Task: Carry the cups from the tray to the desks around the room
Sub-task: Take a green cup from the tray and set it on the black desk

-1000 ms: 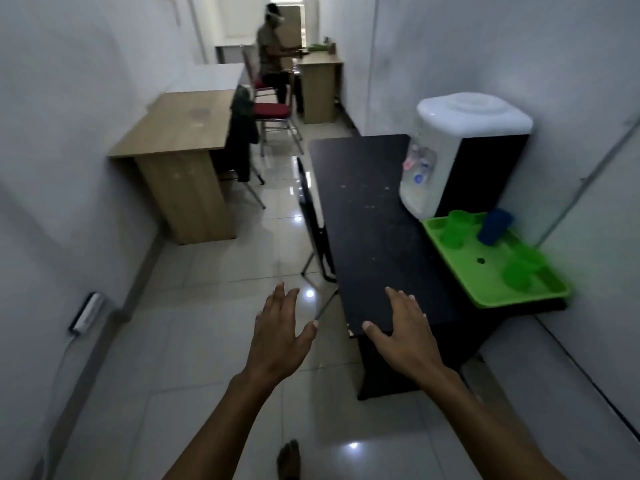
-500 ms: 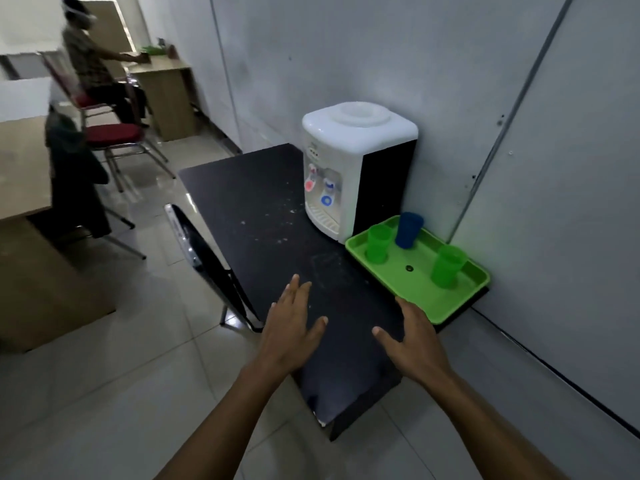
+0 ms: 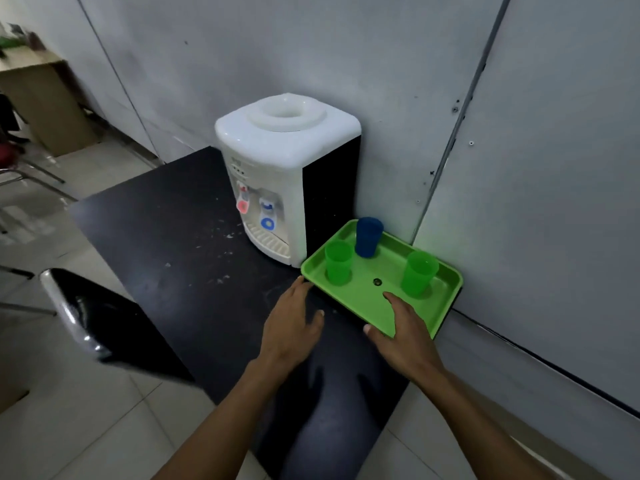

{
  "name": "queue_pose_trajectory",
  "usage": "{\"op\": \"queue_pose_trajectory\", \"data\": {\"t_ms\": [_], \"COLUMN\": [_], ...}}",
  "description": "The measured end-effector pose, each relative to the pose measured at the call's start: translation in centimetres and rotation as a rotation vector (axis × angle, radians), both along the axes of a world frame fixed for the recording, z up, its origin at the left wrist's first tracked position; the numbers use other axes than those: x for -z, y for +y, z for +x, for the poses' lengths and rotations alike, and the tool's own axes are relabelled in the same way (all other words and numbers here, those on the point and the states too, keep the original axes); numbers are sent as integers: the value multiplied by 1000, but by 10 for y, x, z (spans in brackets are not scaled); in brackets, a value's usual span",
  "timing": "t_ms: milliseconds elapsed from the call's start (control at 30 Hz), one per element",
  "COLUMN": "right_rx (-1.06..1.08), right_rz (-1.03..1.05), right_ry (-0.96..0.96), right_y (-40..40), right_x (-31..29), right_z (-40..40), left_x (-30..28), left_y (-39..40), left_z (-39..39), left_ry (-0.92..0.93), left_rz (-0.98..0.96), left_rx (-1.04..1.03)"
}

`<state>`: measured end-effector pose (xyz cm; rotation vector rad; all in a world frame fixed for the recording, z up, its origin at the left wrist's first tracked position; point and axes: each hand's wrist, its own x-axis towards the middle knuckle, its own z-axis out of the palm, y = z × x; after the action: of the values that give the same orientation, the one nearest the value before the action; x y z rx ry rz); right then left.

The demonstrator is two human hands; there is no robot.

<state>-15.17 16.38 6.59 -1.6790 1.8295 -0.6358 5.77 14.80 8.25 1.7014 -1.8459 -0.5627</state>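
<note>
Against the grey wall, a black table (image 3: 180, 258) carries a green tray (image 3: 446, 306) with three upright cups: two green cups (image 3: 338, 262) (image 3: 418, 273) and a blue cup (image 3: 368, 236). Both hands, left (image 3: 291, 327) and right (image 3: 403, 332), hover with fingers spread, holding nothing. The cups look like light, stiff, smooth plastic, so a grip round the mid-wall would probably suit.

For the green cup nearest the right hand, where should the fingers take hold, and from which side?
Grip the right green cup around its side wall, below the rim, coming from the near side with the right hand. It stands upright, open end up, apart from the other cups on the tray, so the wall is probably free all round.
</note>
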Motion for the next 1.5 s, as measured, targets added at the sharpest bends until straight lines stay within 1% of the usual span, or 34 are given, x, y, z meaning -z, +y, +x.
{"op": "queue_pose_trajectory", "data": {"t_ms": [67,200,400,600,767,933,1133,1300,1433,1500], "right_rx": [-14,-8,39,106,148,188,212,221,251,283], "right_rz": [-1,30,117,169,171,145,162,153,161,168], "right_ry": [-5,-6,25,35,25,3,-30,-52,-103,-161], "right_y": [-24,-67,-109,-137,-150,-156,-156,-152,-147,-143], "right_x": [5,19,42,62,70,76,78,74,65,59], "right_z": [-1,-3,-5,-7,-6,-3,-1,-5,-13,-18], "left_x": [2,14,42,69,81,90,90,84,73,63], "left_y": [-24,-75,-133,-180,-210,-225,-227,-223,-211,-205], "left_z": [-4,-11,-17,-30,-41,-43,-45,-47,-48,-48], "left_ry": [31,39,-49,-172,-180,-227,-196,-215,-189,-188], "left_rz": [-37,-3,180,217,279,317,312,317,273,243], "left_rx": [-47,-68,63,148,128,144,129,107,106,117]}}
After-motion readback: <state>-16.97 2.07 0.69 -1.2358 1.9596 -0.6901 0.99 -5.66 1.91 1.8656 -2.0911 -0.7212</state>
